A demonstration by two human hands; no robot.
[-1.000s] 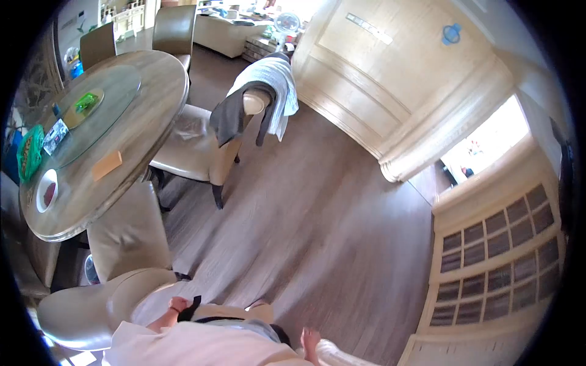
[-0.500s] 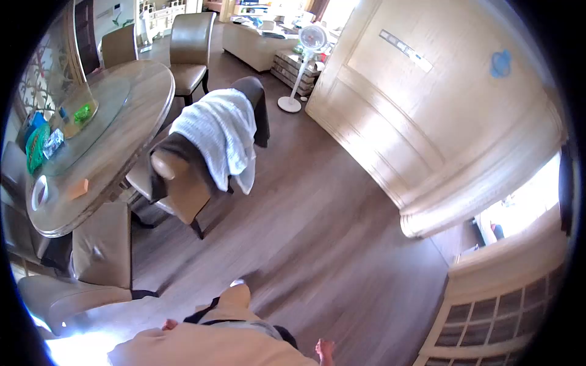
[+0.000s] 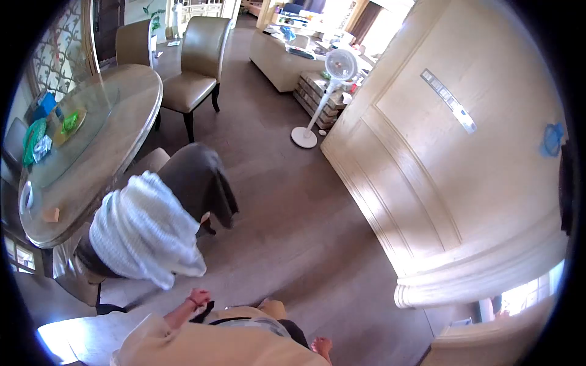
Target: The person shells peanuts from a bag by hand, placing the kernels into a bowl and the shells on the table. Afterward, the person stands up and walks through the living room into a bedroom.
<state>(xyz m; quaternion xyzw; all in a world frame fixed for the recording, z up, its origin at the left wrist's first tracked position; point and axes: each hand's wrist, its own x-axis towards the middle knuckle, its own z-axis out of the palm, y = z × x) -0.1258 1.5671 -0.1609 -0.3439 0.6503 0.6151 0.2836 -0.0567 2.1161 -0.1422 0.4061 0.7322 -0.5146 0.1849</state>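
Observation:
My left hand hangs low by my waist with its fingers curled, and nothing shows in it. It is just below a white knitted towel draped over a beige chair back, with a dark grey garment next to it. Only part of my right hand shows at the bottom edge, over the wooden floor; its fingers are not clear. My cream top and a black strap fill the bottom middle.
A round wooden table with a glass turntable, green packets and a small orange block stands at left, with beige chairs around it. A white standing fan is ahead. A large panelled wooden wall runs along the right.
The view has moved forward and turned: the towel-draped chair has slid from upper middle down to my left side, the fan has come into view, and the gridded window at right has gone.

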